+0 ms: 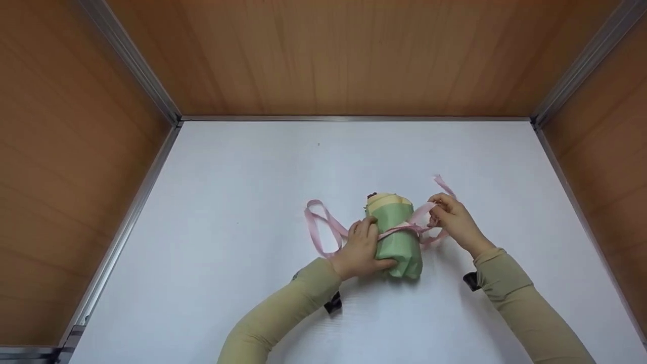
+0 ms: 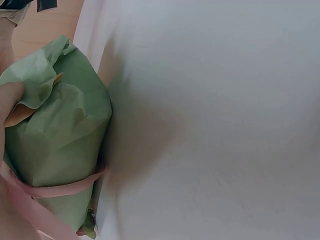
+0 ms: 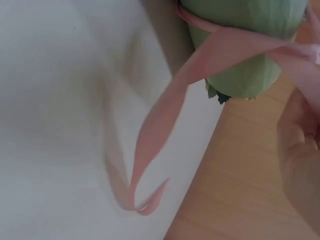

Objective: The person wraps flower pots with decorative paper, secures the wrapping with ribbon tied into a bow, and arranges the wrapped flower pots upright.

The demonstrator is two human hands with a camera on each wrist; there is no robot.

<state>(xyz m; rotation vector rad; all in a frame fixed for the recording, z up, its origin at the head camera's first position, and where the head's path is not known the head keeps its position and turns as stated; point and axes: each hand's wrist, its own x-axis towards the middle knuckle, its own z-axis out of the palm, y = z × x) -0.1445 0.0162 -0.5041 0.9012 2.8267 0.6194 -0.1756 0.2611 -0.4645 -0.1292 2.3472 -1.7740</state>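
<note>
A bouquet (image 1: 397, 255) wrapped in green paper with a cream inner sheet lies on the white table. Dark red bits show at its far end, and a leaf peeks out in the left wrist view. Around its middle runs a pink ribbon (image 1: 422, 212), knotted or crossed on the right side. My left hand (image 1: 358, 250) grips the bouquet from the left, its thumb on the near end of the paper (image 2: 55, 135). On the other side, my right hand (image 1: 457, 222) pinches the ribbon between thumb and fingers. One ribbon tail (image 3: 160, 120) dangles free in the right wrist view.
A long ribbon loop (image 1: 311, 230) lies to the left of the bouquet. Wooden panels (image 1: 323, 60) with metal edging enclose the white table (image 1: 227, 212) at the back and both sides. Black straps or mounts (image 1: 333, 303) hang beneath the wrists.
</note>
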